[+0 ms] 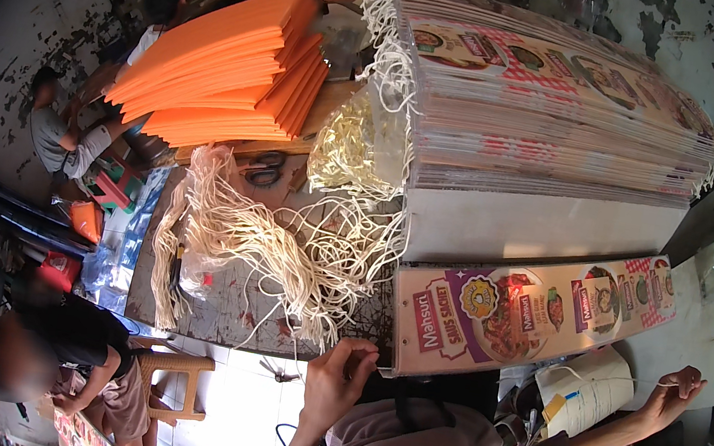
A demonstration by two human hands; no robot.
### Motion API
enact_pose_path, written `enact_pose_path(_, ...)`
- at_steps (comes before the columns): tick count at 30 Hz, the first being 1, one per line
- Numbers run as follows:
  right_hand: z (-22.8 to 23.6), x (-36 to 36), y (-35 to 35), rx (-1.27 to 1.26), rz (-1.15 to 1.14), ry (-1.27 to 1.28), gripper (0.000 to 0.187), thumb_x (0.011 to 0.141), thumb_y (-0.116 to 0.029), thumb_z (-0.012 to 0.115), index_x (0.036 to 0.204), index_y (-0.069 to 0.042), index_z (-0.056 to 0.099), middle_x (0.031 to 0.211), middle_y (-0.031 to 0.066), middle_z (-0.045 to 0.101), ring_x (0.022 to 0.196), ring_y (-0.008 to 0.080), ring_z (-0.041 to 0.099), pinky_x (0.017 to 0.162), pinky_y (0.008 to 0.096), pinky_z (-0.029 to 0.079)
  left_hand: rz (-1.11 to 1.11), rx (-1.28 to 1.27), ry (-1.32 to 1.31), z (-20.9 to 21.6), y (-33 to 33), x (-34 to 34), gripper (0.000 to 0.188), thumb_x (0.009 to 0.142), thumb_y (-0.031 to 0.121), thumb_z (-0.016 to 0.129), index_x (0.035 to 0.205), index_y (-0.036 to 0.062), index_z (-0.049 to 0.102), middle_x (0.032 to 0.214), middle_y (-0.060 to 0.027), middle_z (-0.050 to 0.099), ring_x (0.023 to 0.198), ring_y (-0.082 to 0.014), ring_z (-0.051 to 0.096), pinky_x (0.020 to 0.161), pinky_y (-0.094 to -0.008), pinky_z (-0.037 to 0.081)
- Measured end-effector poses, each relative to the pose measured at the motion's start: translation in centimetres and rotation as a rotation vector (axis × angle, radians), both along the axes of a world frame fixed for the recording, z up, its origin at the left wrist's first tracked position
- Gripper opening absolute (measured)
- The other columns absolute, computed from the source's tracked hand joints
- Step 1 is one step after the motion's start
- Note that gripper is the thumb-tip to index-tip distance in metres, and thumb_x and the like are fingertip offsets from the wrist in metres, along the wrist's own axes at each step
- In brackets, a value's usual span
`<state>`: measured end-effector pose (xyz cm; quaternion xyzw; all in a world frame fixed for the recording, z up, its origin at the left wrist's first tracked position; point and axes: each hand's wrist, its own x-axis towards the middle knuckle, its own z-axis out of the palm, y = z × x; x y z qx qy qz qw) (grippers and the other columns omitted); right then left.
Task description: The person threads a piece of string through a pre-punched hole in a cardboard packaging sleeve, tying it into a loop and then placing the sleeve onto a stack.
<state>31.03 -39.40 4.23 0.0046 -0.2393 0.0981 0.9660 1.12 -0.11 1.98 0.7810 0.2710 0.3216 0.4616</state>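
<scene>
Before me lies a long printed plastic banner (541, 299) with food pictures, small holes at its left end. My left hand (337, 377) is closed in a pinch beside the banner's lower left corner, on a short bit of white cord. Out to the right, beyond the banner's near edge, my right hand (670, 396) is raised with its fingers closed on a white cord (622, 380). That cord runs left from the fingers; whether both hands hold the same piece cannot be made out. A loose bundle of cream cords (256, 240) lies left of the banner.
Behind the banner rises a tall stack of similar banners (561, 115) with cords at their ends. Orange folded sheets (231, 72), a bag of small yellowish pieces (350, 147) and scissors (265, 169) lie left. A seated person (89, 349) works lower left; others sit farther back.
</scene>
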Motion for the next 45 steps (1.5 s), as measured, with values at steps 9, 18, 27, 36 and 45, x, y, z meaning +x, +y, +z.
enact_pose_path(9, 2.8, -4.7, 14.8, -0.834, -0.342, -0.236, 0.020, 0.091, -0.019, 0.054, 0.100, -0.003, 0.046, 0.080, 0.0037, 0.045, 0.057, 0.0032, 0.038, 0.042, 0.0148, 0.030, -0.008, 0.047, 0.098, 1.0, -1.1, 1.1, 0.017, 0.080, 0.000, 0.061, 0.097, 0.0031, 0.064, 0.079, -0.0080, 0.058, 0.065, -0.0154, 0.059, 0.056, -0.0254, 0.044)
enact_pose_path(18, 2.0, -9.0, 24.7, -1.488, 0.027, -0.460, 0.016, 0.085, 0.000, 0.052, 0.101, 0.001, 0.054, 0.084, 0.0067, 0.062, 0.073, 0.0072, 0.057, 0.059, 0.0184, 0.042, -0.012, 0.074, 0.078, 0.2, -0.9, 1.5, 0.021, 0.082, 0.001, 0.060, 0.103, 0.0028, 0.060, 0.078, -0.0071, 0.056, 0.062, -0.0149, 0.057, 0.052, -0.0256, 0.044)
enact_pose_path(27, 0.0, -9.2, 25.3, -1.528, 0.105, -0.345, 0.019, 0.081, 0.005, 0.058, 0.099, -0.001, 0.054, 0.087, 0.0101, 0.067, 0.065, 0.0052, 0.056, 0.053, 0.0168, 0.044, 0.008, -0.144, 0.079, -0.3, -0.6, 1.9, 0.012, 0.083, 0.004, 0.060, 0.094, 0.0020, 0.064, 0.073, -0.0059, 0.054, 0.055, -0.0106, 0.049, 0.051, -0.0234, 0.039)
enact_pose_path(36, 0.1, -9.9, 25.5, -1.495, 0.053, -0.417, 0.018, 0.080, 0.005, 0.061, 0.097, 0.002, 0.056, 0.087, 0.0111, 0.067, 0.081, 0.0149, 0.065, 0.062, 0.0200, 0.050, -0.070, -0.341, 0.087, 1.7, -0.6, 2.3, 0.016, 0.082, 0.006, 0.064, 0.095, 0.0003, 0.056, 0.071, -0.0036, 0.058, 0.059, -0.0057, 0.053, 0.054, -0.0200, 0.041)
enact_pose_path(45, 0.9, -10.7, 26.2, -1.544, -0.303, -0.698, 0.019, 0.073, 0.004, 0.066, 0.092, -0.001, 0.064, 0.077, 0.0081, 0.065, 0.070, 0.0166, 0.064, 0.063, 0.0256, 0.050, -0.268, -0.765, 0.093, 1.0, 1.2, 2.2, 0.020, 0.090, 0.011, 0.055, 0.103, -0.0044, 0.056, 0.075, -0.0043, 0.062, 0.060, -0.0082, 0.056, 0.055, -0.0202, 0.045)
